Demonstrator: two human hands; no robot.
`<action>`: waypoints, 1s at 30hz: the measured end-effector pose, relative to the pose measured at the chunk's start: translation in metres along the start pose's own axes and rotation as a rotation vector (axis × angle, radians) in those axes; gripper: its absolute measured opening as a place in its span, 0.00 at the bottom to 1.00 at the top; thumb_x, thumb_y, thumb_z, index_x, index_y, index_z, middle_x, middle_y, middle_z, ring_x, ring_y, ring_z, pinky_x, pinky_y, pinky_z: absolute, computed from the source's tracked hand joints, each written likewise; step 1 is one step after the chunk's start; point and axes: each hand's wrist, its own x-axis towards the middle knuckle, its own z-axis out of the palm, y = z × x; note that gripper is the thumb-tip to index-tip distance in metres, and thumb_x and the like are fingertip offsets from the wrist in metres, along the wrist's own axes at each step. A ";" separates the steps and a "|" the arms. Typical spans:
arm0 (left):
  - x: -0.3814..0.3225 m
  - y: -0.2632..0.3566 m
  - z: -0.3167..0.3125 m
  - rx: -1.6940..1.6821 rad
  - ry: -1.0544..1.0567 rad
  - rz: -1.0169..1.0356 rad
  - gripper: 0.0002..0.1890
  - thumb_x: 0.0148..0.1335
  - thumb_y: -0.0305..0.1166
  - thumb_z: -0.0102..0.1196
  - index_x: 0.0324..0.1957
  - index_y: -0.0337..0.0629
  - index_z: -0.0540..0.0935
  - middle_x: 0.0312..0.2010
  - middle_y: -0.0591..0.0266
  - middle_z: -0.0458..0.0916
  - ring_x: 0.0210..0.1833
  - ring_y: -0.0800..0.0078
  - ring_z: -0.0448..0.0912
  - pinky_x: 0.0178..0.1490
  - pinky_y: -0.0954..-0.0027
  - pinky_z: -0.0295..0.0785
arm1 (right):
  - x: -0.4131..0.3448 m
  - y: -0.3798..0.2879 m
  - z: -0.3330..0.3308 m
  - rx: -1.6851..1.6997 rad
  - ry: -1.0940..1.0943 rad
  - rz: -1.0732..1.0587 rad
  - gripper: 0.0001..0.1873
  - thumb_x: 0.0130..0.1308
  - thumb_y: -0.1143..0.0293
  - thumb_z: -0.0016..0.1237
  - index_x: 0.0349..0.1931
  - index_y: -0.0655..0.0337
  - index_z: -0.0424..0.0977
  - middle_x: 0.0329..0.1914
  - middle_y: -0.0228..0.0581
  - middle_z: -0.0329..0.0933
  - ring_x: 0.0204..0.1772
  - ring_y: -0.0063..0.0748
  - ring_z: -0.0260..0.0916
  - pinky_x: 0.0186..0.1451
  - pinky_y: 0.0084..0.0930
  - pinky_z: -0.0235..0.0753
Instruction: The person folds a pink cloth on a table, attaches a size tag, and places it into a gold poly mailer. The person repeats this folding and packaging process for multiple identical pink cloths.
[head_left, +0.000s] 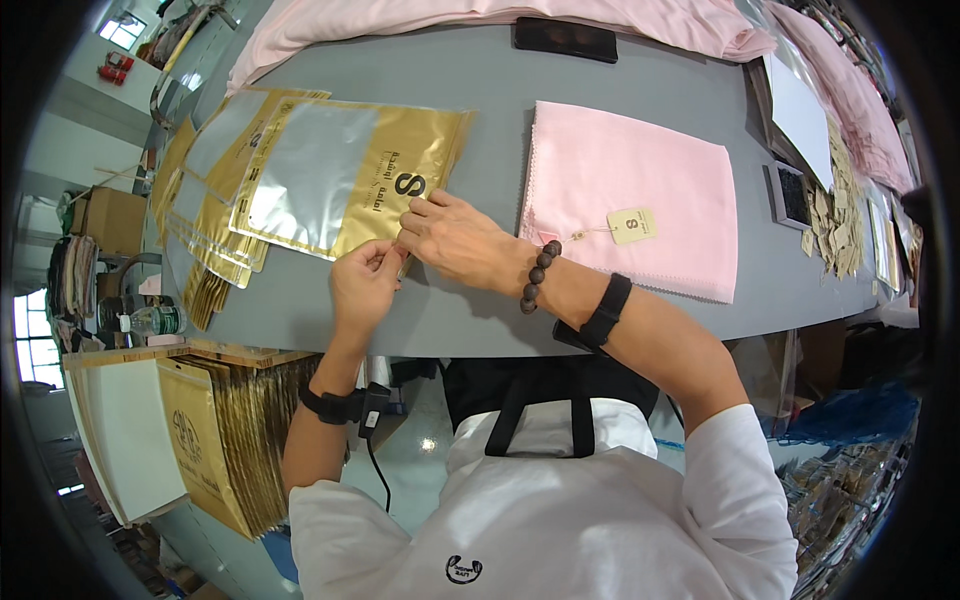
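My left hand and my right hand meet at the near right corner of a gold plastic bag with a silvery panel. The fingers of both hands pinch together there and hide most of that corner. The bag bears printed writing and lies over other gold bags. Right of my hands a folded pink cloth with a zigzag edge lies flat. A cream hang tag on a string rests on the cloth, just beyond my right wrist.
A black smartphone lies by pink fabric at the far edge. At the right are a small box of dark pieces and loose tags. Below the table's left edge stands a box of packed gold bags.
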 end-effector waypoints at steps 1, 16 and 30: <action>-0.001 -0.002 0.002 0.034 0.023 0.023 0.09 0.69 0.30 0.65 0.42 0.32 0.89 0.24 0.69 0.85 0.24 0.87 0.76 0.29 0.78 0.72 | 0.000 -0.001 0.001 0.011 0.020 0.003 0.05 0.60 0.70 0.56 0.36 0.58 0.81 0.39 0.32 0.78 0.53 0.34 0.72 0.59 0.30 0.69; -0.001 -0.005 0.011 -0.079 0.216 -0.025 0.10 0.67 0.30 0.66 0.41 0.31 0.88 0.24 0.65 0.86 0.25 0.85 0.78 0.31 0.76 0.75 | -0.009 -0.026 0.012 0.080 0.064 0.107 0.12 0.57 0.72 0.56 0.41 0.64 0.78 0.44 0.37 0.77 0.53 0.39 0.72 0.62 0.35 0.70; -0.019 0.028 0.010 0.472 -0.026 0.497 0.20 0.58 0.20 0.61 0.55 0.36 0.84 0.38 0.54 0.86 0.38 0.64 0.85 0.44 0.64 0.81 | -0.044 0.123 -0.081 0.163 -0.122 0.444 0.23 0.74 0.56 0.53 0.62 0.60 0.75 0.58 0.48 0.81 0.60 0.54 0.78 0.62 0.43 0.77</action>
